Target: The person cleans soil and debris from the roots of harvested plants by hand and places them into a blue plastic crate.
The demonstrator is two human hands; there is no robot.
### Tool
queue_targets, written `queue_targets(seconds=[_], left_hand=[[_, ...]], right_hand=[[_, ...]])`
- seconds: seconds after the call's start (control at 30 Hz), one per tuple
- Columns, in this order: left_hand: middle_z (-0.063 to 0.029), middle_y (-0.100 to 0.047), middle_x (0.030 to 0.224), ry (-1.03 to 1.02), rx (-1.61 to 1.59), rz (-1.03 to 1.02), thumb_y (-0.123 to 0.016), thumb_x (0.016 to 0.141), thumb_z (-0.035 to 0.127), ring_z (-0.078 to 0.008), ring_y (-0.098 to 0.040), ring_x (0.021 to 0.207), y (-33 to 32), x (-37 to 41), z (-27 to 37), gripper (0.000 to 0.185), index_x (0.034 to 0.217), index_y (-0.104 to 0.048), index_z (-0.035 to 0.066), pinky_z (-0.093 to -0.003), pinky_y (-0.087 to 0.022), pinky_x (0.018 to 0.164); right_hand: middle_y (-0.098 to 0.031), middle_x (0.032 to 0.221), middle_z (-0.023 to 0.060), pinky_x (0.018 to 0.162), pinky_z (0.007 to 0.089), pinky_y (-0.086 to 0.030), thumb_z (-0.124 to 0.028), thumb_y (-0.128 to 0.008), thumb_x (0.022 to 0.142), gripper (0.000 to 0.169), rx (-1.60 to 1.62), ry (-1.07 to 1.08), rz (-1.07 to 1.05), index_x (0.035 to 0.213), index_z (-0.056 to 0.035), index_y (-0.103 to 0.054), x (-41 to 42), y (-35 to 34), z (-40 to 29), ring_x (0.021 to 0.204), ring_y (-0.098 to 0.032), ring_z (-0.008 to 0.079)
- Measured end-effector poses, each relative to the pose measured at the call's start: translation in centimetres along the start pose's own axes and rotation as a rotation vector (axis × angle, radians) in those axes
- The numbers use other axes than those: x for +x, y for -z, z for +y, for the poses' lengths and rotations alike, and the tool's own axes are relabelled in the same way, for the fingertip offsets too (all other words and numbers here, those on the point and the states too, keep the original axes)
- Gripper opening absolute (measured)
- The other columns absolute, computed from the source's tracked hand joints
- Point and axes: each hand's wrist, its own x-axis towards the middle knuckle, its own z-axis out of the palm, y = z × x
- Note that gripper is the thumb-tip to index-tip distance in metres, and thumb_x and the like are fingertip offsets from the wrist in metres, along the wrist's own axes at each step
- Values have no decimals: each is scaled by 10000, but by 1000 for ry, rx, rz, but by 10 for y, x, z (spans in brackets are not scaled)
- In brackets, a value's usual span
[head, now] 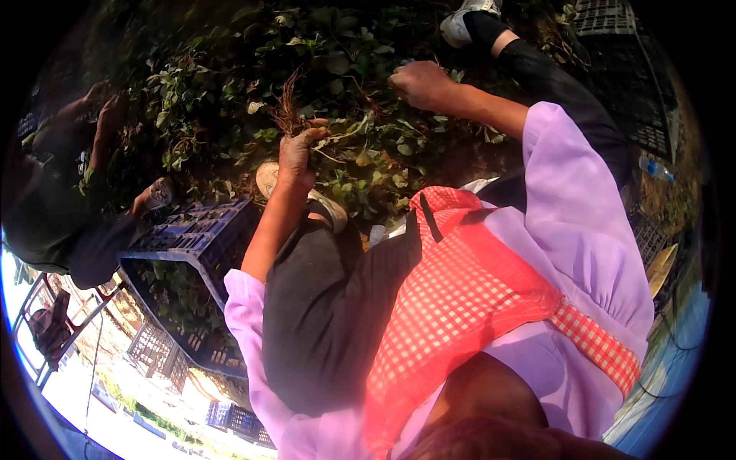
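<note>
My left hand (296,152), soiled at the fingers, grips a small bundle of plants by their base; the brown, stringy roots (287,109) point away from me. My right hand (422,86) is over the leafy plants with its fingers curled, and whether anything is between them is hidden. Beneath and around both hands lies a thick heap of green, toothed-leaf plants (339,63), with some yellowed leaves (368,155) and thin stems nearer to me.
At my left is a blue plastic crate (201,253) with leafy plants inside. Another person (75,172) works beyond it, hands near the heap. Dark crates (627,86) and a plastic bottle (656,169) are at the right. My shoe (468,23) rests at the heap's edge.
</note>
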Motion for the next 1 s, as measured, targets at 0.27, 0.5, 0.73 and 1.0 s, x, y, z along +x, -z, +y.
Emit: queue_targets(seconds=[0.27,0.5,0.73,1.0], left_hand=[[-60,-631,988,-204,357,-4,-582,714,6,-139,-565,893,-1,-2,-7,279,987,-634,-20,-263,-448,788],[-85,-585,1140,-777,774,-168,-650,710,65,-268,-580,989,-27,-7,-7,355,1064,-625,78,-299,-448,857],[-34,-641,785,-208,330,-96,-634,788,95,-104,-593,697,-13,-11,-9,147,917,-640,24,-238,-465,567],[-45,-601,818,42,29,-3,-637,816,102,-157,-573,774,-6,-13,4,187,980,-575,40,-313,-495,675]], right_hand=[[-620,835,140,616,426,-503,-157,-593,701,117,-55,-53,-37,744,-61,-644,23,-63,-21,782,-624,328],[-609,695,109,566,371,-489,-136,-559,801,132,470,81,40,856,-30,-616,16,1,-81,650,-612,258],[-626,710,73,595,302,-496,-118,-577,839,147,582,-258,38,952,-39,-628,25,15,-44,658,-629,175],[-568,1055,117,716,360,-507,-54,-512,724,165,-299,174,101,845,-85,-619,79,-56,-3,971,-563,273]])
